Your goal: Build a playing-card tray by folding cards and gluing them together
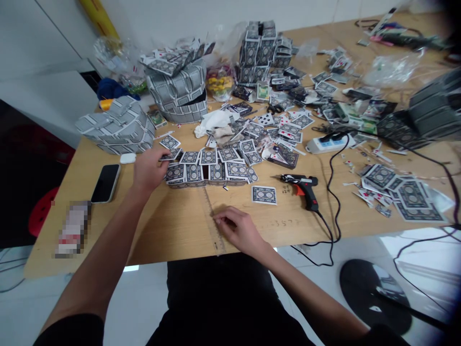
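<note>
My left hand [149, 169] lies at the left end of a low structure of patterned playing cards [205, 173], its fingertips on a card [170, 154]. I cannot tell whether it grips that card. My right hand [236, 229] is nearer the table's front edge, its fingers on a clear ruler [214, 222]. The ruler lies on the wooden table [173, 230] and runs up to the card structure. A single loose card [264, 195] lies to the right of the ruler, and a black and orange hot glue gun [300, 187] stands further right.
Large curved card constructions [117, 126] [178, 93] and a card tower [257, 55] stand behind. A phone [106, 182] and white earbud case [127, 158] lie at left. A power strip [326, 143] with black cables, scissors [274, 109], plastic bags, and scattered cards and scraps cover the far table.
</note>
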